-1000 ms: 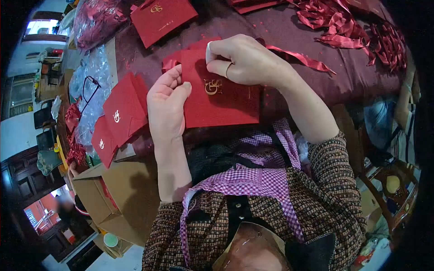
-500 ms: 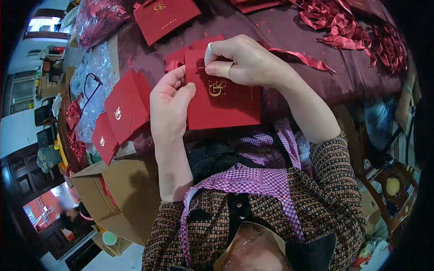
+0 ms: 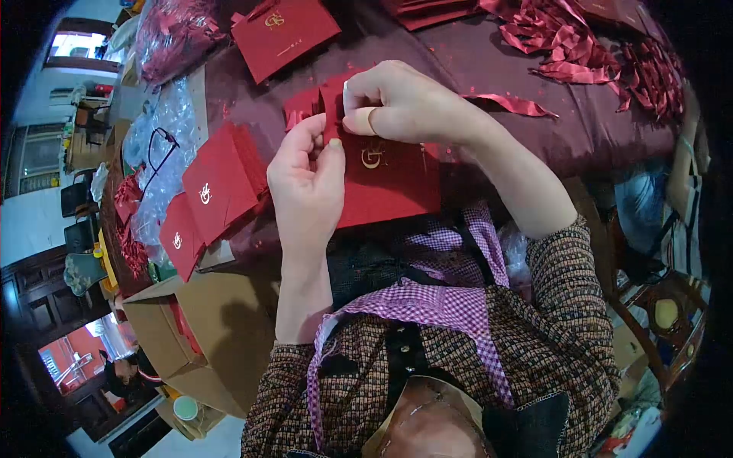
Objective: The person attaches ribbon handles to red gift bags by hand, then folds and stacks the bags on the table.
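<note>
A red bag with a gold logo (image 3: 397, 183) lies flat at the table's near edge, between my hands. My left hand (image 3: 309, 179) has its thumb and fingers pinched at the bag's left edge, near the upper corner. Over the top of the bag, my right hand (image 3: 401, 103) is curled with thumb and forefinger together; what sits between those fingertips is hidden. A white covering shows on one of its fingertips. Red ribbon (image 3: 298, 114) shows just beyond my left fingers, and another ribbon end (image 3: 515, 104) trails out behind my right wrist.
Stacked red bags (image 3: 221, 183) lie at the left, beside clear plastic wrap (image 3: 172, 122) and dark-framed glasses. Another red bag (image 3: 286, 34) is farther back. Loose red ribbons (image 3: 557, 46) are heaped at the back right. An open cardboard box (image 3: 229, 328) stands below the left edge.
My left hand has shifted right and slightly down along the bag's edge. The bag's upper left part is now lifted and bent. My right hand has moved slightly left.
</note>
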`<state>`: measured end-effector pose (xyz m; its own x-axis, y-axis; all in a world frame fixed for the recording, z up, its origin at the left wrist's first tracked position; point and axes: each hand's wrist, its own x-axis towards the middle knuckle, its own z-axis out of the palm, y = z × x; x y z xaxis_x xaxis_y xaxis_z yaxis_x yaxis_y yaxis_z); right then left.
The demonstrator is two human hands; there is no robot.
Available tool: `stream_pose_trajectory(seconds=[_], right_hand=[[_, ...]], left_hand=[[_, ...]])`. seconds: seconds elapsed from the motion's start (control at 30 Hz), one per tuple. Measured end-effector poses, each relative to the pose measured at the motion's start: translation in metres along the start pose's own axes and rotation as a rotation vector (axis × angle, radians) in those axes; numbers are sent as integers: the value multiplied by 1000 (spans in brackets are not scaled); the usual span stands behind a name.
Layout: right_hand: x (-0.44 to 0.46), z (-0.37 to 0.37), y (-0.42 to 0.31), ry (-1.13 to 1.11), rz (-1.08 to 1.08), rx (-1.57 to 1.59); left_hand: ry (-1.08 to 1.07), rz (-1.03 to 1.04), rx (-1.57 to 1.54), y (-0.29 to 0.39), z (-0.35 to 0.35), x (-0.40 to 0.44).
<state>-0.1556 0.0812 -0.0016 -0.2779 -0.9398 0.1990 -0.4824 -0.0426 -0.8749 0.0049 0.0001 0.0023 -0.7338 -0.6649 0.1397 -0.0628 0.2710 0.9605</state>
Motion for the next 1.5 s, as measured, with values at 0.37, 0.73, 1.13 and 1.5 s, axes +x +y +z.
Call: stream_pose_trajectory(seconds=[0.37, 0.73, 1.13, 1.5], right_hand=[[-12, 14, -36, 87, -437, -708], [-15, -13, -70, -109, -324, -530], [2, -36, -114, -297, -88, -784], [5, -21, -88, -317, -439, -399]], left_hand=[[39, 281, 300, -5, -2, -4], [-187, 378, 48, -4, -29, -1], [-71, 292, 66, -5, -39, -11], [-114, 14, -321, 3, -35, -17]])
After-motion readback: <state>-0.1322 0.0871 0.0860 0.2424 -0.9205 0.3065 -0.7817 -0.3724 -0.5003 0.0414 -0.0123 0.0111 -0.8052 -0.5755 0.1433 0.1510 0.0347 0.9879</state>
